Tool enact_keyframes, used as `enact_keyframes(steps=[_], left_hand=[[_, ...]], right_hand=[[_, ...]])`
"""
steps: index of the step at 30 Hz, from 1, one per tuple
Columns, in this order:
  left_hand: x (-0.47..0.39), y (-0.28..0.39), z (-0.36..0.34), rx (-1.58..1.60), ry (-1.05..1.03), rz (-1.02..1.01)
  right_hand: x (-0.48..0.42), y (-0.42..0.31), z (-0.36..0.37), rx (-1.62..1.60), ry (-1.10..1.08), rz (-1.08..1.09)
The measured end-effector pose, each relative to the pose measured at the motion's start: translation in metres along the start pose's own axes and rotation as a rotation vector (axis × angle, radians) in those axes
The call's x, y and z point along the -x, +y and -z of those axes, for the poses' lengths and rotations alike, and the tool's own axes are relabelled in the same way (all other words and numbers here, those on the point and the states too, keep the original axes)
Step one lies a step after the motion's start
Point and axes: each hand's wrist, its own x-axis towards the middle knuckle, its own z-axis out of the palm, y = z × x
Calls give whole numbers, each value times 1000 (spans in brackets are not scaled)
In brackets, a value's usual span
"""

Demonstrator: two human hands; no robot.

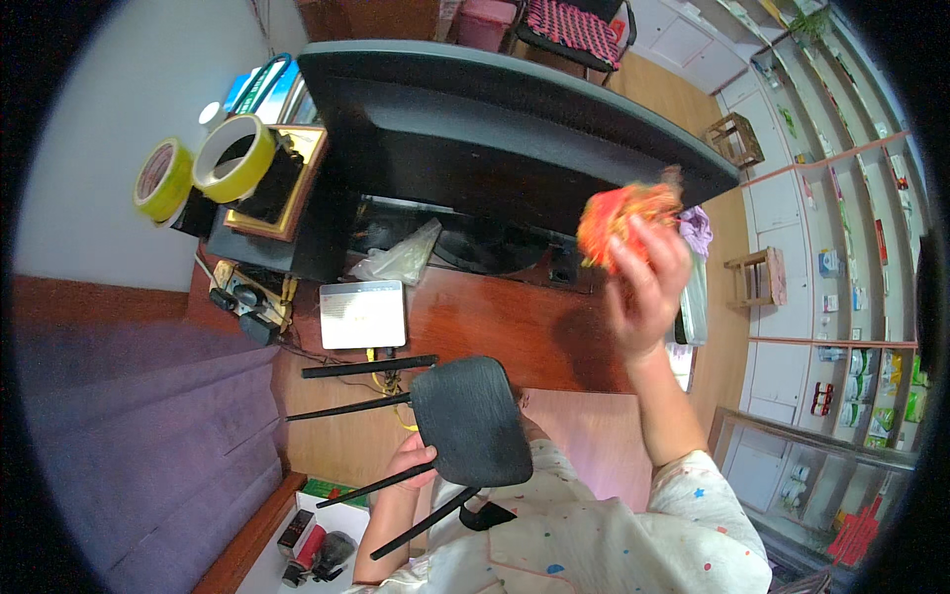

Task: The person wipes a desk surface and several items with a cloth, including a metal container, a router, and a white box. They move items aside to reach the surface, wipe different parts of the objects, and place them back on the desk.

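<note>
A black wireless router (472, 422) with several rod antennas is held off the desk's near edge by my left hand (413, 462). The thumb shows beside an antenna's base; the other fingers are partly hidden by the router. My right hand (647, 289) is raised over the right part of the reddish-brown wooden desk (505, 330), its fingers closed on a bunched orange-red cloth (623, 219). The cloth is slightly blurred and overlaps the monitor's lower right part in the view. A white box-shaped device (364, 315) with cables at its near side lies on the desk, left of the hand with the cloth.
A large black monitor (475, 111) spans the back of the desk. A clear plastic bag (404, 256) lies by its base. Yellow tape rolls (234, 158) and a framed item stand at the left, above a power strip (249, 293). Loose cables hang over the near edge.
</note>
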Motion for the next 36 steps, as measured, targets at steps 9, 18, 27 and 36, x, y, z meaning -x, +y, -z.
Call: enact_keyframes(steps=[9, 18, 27, 36], left_hand=[[6, -2, 3, 43, -60, 13], [5, 1, -17, 22, -72, -1], [0, 5, -17, -2, -89, 64], [-1, -1, -3, -45, 3, 56]], right_hand=[[-80, -50, -97, 120, -46, 291], [-127, -79, -133, 19, -72, 408], [14, 46, 23, 182, -141, 3], [142, 18, -90, -630, -326, -1057]])
